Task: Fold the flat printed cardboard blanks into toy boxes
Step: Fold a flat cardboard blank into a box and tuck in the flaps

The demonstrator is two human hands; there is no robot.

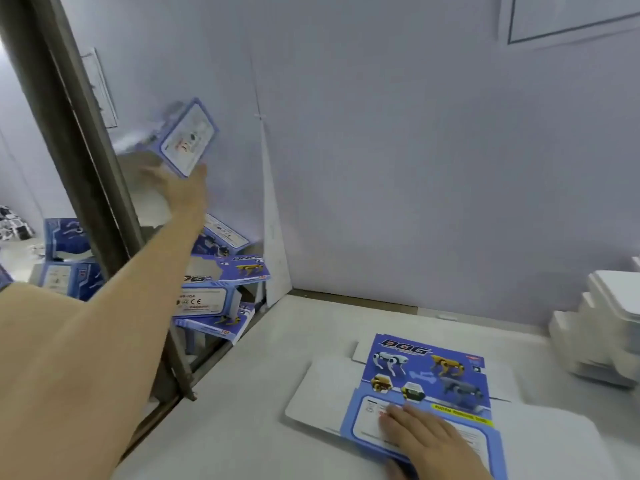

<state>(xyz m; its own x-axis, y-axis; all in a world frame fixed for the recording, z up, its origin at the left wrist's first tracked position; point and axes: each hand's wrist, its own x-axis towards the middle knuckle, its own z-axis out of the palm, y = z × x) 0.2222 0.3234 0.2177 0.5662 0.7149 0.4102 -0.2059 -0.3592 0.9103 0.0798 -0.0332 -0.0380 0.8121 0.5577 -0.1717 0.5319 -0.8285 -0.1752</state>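
A folded blue toy box point(188, 136), blurred by motion, is in the air at upper left against the wall. My left hand point(183, 192) reaches out just under it with the fingers spread and straight; the box's lower corner meets the hand near the thumb. On the table lies a stack of flat printed blanks point(426, 372), blue with robot dogs and the word DOG on top. My right hand point(419, 431) rests flat on the near part of the top blank, fingers straight.
Several folded boxes point(214, 289) lie piled in the gap left of the white table point(277, 358). A slanted metal post point(69, 133) crosses the left side. White moulded trays point(606, 323) are stacked at the right edge. A pale wall point(415, 168) closes the back.
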